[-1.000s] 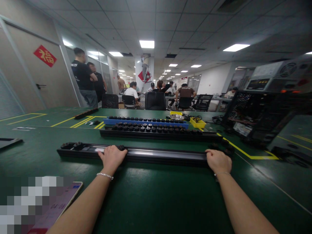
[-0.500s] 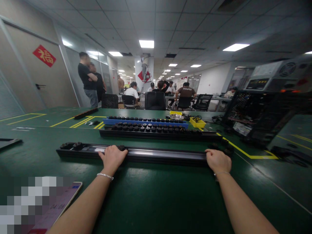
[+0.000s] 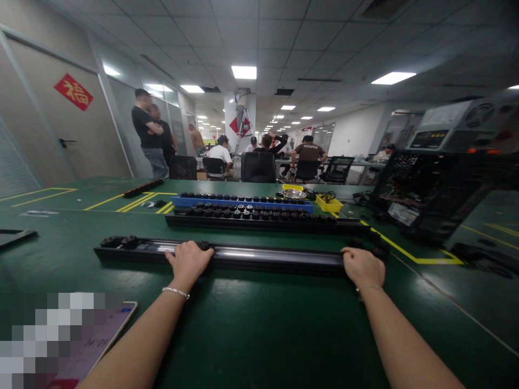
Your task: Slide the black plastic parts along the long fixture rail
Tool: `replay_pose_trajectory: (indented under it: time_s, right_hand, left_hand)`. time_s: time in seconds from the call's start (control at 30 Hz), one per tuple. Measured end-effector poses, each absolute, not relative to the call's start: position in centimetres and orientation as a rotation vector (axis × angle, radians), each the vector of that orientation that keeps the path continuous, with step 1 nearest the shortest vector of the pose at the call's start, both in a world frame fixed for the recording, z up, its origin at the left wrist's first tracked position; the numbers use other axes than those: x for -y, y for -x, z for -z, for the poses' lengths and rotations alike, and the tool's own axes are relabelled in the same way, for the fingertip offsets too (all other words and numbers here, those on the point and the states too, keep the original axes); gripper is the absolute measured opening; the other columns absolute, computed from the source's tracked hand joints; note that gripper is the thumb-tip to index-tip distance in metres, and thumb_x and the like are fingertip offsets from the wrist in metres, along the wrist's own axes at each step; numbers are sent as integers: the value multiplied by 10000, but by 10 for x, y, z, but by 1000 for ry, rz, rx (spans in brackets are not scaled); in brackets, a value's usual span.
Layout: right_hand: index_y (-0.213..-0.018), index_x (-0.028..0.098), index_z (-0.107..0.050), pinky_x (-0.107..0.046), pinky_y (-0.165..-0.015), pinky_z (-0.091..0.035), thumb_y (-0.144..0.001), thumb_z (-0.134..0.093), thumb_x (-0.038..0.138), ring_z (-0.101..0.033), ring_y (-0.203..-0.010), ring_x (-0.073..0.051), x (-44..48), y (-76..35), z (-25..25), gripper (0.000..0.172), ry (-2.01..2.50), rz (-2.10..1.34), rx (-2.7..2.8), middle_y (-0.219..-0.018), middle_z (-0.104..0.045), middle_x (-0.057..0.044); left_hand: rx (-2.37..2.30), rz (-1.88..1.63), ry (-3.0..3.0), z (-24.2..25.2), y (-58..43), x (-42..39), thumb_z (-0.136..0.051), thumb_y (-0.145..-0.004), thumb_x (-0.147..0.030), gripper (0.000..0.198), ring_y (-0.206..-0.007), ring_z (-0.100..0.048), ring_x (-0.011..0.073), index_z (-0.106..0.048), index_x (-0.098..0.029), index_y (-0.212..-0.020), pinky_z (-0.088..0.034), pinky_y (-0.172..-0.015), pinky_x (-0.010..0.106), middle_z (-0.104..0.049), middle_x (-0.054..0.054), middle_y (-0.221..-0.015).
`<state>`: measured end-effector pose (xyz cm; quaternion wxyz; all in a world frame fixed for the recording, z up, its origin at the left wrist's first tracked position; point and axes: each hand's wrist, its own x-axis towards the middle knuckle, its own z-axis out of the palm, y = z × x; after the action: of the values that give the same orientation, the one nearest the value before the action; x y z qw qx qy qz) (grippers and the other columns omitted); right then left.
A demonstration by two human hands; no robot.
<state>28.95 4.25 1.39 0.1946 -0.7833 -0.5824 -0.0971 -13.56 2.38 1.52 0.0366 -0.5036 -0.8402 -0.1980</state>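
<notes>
The left hand (image 3: 190,265) and right hand (image 3: 364,267), well apart, each have their grip closed on the rail (image 3: 275,259), which lies on the table (image 3: 259,329) before a black tray (image 3: 251,223).

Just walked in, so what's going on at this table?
A person's left hand and right hand grip a long black rail on the green table, the left one left of its middle, the right farther right. Beyond it lie a second black rail and a blue rail; a phone lies nearer, leftward.
</notes>
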Motion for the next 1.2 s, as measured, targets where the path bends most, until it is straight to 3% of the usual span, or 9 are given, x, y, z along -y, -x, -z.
replay_pose_trajectory:
  time_s: [0.4, 1.2]
  right_hand:
    - [-917, 280, -711, -339, -786, -392, -785, -336, 247, -565, -961, -199, -44, -290, -11, 399, 2197, 302, 1613, -1050, -665, -7]
    - [-935, 281, -700, -346, -803, -381, -797, -314, 261, -553, -996, -196, -45, -293, -10, 410, 2207, 281, 1626, -1066, -659, -6]
  left_hand:
    - [2553, 589, 1582, -16, 133, -23, -452, -666, -513, 514, -1032, -510, 373, -624, -101, -920, -198, -962, 601, -631, 209, -1009]
    - [2613, 607, 1658, -20, 129, -23, -441, -660, -583, 557, -1020, -545, 382, -615, -114, -905, -119, -989, 613, -657, 208, -964]
